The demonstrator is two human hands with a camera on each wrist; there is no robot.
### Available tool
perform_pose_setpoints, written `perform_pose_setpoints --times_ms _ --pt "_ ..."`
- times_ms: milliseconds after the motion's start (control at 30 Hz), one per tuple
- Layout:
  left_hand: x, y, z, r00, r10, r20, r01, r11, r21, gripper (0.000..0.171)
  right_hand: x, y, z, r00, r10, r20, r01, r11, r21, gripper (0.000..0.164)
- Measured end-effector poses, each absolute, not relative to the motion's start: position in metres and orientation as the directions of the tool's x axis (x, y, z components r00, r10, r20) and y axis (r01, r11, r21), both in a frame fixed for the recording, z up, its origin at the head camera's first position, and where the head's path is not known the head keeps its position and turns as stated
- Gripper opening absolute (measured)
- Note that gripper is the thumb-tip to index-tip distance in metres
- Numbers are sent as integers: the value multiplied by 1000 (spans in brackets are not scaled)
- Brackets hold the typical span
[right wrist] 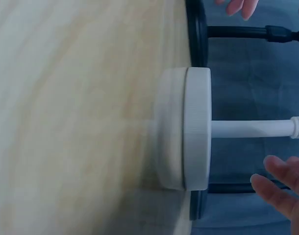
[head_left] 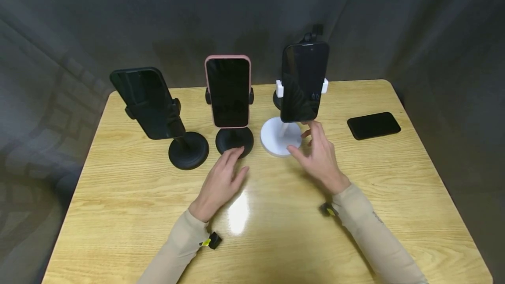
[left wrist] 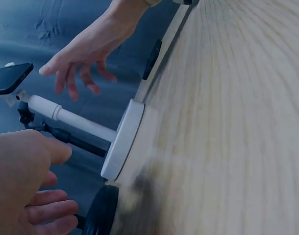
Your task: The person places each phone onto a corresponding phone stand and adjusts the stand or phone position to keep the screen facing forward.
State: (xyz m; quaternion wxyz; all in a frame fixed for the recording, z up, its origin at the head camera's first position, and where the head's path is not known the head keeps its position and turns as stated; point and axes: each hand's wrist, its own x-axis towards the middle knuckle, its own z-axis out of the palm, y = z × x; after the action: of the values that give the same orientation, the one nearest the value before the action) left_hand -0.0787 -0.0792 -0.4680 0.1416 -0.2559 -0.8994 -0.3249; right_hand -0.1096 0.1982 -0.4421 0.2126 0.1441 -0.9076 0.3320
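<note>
My left hand (head_left: 220, 181) hovers by the round black base (head_left: 232, 137) of the middle phone stand, fingers loosely bent and holding nothing. That stand carries a phone in a pink case (head_left: 229, 93). On the right, my right hand (head_left: 318, 157) is beside the white phone stand (head_left: 272, 137), thumb and fingers spread. Its fingertips come close to the lower edge of the black phone (head_left: 304, 82) in the white clamp; contact cannot be made out. In the right wrist view, the thumb and fingers (right wrist: 274, 188) stand apart from the white post (right wrist: 252, 129).
A black stand (head_left: 189, 150) at the left holds a tilted dark phone (head_left: 147, 102). Another black stand (head_left: 311, 37) is partly hidden behind the white one. A black phone (head_left: 374, 125) lies flat at the right of the wooden table (head_left: 118, 214). Dark cloth (head_left: 177, 12) hangs behind.
</note>
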Motion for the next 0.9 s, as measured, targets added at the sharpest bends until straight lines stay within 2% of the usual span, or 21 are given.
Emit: perform_pose_setpoints --times_ms 200,633,900 --pt "-78 -86 -471 -830 358 427 546 677 493 44 -110 207 -448 -895 -148 421 -368 777 -510 72" --pt "-74 -99 -475 -844 353 404 525 701 483 43 -114 218 -455 -914 -169 369 -340 815 -469 65" --pt "-70 -108 -479 -835 364 412 538 692 481 38 -116 224 -455 -950 -211 232 -295 852 -432 65"
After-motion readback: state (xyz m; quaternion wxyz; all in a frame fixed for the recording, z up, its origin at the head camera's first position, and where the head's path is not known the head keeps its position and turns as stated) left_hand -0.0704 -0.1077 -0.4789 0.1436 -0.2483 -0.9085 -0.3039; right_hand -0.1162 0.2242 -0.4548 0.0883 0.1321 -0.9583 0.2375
